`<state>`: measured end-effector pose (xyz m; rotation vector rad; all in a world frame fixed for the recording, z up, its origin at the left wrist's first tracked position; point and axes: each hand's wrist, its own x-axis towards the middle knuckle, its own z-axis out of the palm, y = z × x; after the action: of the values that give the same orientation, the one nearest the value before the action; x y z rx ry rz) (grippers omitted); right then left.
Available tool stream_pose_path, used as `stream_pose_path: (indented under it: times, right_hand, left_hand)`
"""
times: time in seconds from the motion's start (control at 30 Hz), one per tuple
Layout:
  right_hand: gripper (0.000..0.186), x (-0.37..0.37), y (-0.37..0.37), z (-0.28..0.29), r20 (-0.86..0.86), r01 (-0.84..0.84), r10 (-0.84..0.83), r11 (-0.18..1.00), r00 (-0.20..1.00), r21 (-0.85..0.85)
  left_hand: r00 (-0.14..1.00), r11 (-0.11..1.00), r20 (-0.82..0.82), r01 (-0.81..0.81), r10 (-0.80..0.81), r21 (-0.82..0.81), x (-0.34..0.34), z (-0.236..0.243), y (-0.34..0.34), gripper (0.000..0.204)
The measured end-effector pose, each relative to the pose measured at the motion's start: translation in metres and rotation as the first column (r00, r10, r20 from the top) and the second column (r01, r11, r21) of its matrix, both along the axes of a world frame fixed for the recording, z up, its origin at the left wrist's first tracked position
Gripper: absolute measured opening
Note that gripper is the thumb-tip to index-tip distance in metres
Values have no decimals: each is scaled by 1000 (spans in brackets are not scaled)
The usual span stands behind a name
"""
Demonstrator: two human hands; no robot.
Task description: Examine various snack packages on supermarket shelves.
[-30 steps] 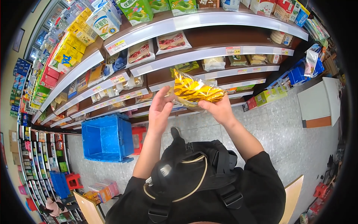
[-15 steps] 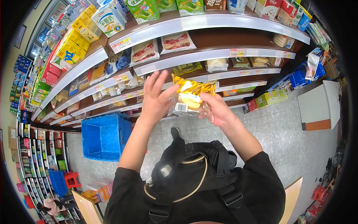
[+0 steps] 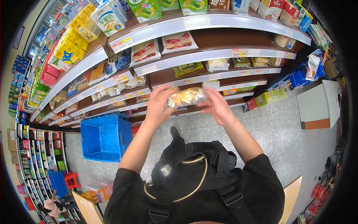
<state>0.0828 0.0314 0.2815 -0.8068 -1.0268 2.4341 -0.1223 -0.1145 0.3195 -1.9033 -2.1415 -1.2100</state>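
A clear-wrapped pack of golden bread (image 3: 185, 98) is held level between both hands in front of the lower shelves. My left hand (image 3: 158, 104) is closed on its left end. My right hand (image 3: 217, 105) has its thumb and index finger at the right end, with the other fingers loosely curved below. A shelf edge (image 3: 182, 81) runs just behind the pack, and a green-yellow packet (image 3: 188, 69) lies on the shelf above it.
A blue crate (image 3: 102, 140) stands on the tiled floor (image 3: 253, 138) at my left, near a red stool (image 3: 72, 180). Drink cartons (image 3: 106, 18) line the top shelf. A pale board (image 3: 313, 106) stands at right. Another person (image 3: 54, 205) is by the lower-left shelves.
The pack has been turned from its yellow striped side to show golden contents. My left hand has come down onto its left end, and my right fingers have shifted to its right end.
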Motion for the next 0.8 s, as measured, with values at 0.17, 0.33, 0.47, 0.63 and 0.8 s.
stream_pose_path:
  times: [0.17, 0.33, 0.47, 0.63, 0.8]
  right_hand:
    - [50, -11, -8, -23, 86, -115, 88, 912, 992, 394]
    - [67, -37, -15, -38, 93, -126, 88, 808, 992, 576]
    - [62, -71, -22, -45, -14, 29, -31, 581, 999, 814]
    - [36, -119, -9, -54, 88, -25, -113, 471, 990, 882]
    - [35, -172, 6, -74, 113, 3, -239, 437, 964, 899]
  left_hand:
    - [655, 998, 756, 42, 2, -40, -11, -57, -7, 32]
    - [441, 987, 886, -123, 144, -99, -26, -87, 0, 29]
    - [289, 981, 944, -150, 162, -122, -47, -88, 4, 32]
    - [261, 989, 958, -119, 120, -92, -63, -73, 8, 56]
    - [560, 972, 803, -211, 204, -100, -100, -88, 24, 64]
